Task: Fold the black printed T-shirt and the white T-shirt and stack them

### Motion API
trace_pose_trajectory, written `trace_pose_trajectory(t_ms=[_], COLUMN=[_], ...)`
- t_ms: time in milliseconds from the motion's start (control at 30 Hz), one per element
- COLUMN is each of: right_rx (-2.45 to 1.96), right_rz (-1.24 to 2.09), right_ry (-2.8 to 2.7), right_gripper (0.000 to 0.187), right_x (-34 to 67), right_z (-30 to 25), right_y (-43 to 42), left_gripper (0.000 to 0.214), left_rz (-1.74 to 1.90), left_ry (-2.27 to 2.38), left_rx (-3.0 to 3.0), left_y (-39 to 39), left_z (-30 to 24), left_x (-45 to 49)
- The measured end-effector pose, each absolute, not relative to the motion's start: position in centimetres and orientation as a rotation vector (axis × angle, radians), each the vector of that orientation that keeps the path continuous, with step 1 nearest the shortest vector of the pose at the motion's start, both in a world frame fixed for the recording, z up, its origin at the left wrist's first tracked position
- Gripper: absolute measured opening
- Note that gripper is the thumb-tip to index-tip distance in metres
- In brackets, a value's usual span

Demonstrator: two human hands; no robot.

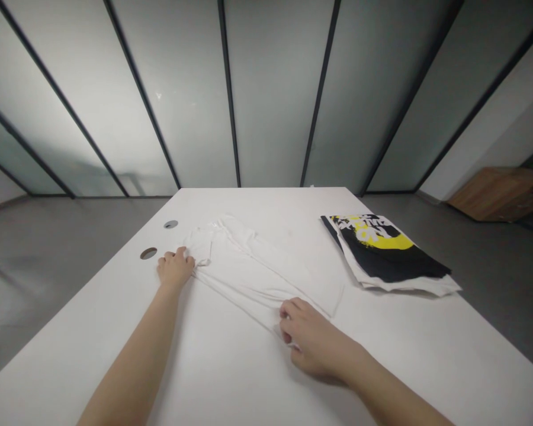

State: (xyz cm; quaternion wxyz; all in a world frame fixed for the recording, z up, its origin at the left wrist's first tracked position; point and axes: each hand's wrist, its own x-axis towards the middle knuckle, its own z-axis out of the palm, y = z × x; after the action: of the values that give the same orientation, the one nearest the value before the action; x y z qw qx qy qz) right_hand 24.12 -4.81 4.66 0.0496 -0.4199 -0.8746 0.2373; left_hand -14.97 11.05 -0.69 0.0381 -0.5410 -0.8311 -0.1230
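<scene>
A white T-shirt [253, 266] lies folded lengthwise into a long strip on the white table [231, 367], running from upper left to lower right. My left hand [175, 267] has its fingers curled on the strip's left end, near the collar. At the strip's near end my right hand [308, 337] pinches the cloth's edge with bent fingers. Both forearms reach in from the bottom of the view.
A folded stack of shirts [388, 254], the top one black with a yellow and white print, lies at the table's right. Two round cable holes [148, 253] sit near the left edge. Glass partition walls stand behind; a wooden cabinet [501, 192] stands at far right.
</scene>
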Motion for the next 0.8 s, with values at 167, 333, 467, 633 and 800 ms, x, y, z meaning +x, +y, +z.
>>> trace_pose_trajectory(t_ms=[167,333,467,633,800], right_rx=[-1.419,-1.539,-1.534,-1.403,-1.287], right_rz=[0.809,0.797,0.765,1.052,1.287], right_ry=[-2.741,-2.732,-2.770,-2.732,-2.621], right_gripper=[0.018,0.026,0.034,0.045,0.065], right_x=[23.6,22.4,22.7,23.4,23.6], right_z=[5.8,5.5,4.6,5.5,5.8], right_y=[-5.6,-6.3,-6.6,-7.1,-6.9], left_gripper=[0.047,0.053,0.057,0.044,0.037], left_rz=[-0.512,-1.536,-1.968,-2.414,-2.380], left_ry=[-2.513,-2.825,-2.930,-3.044,-3.014], left_rx=[-1.885,-1.711,-1.622,-1.477,-1.284], left_y=[12.0,13.0,13.3,13.4,13.8], left_z=[-0.3,0.0,0.5,0.9,0.1], left_x=[-15.5,-14.9,-15.2,-16.3,-16.8])
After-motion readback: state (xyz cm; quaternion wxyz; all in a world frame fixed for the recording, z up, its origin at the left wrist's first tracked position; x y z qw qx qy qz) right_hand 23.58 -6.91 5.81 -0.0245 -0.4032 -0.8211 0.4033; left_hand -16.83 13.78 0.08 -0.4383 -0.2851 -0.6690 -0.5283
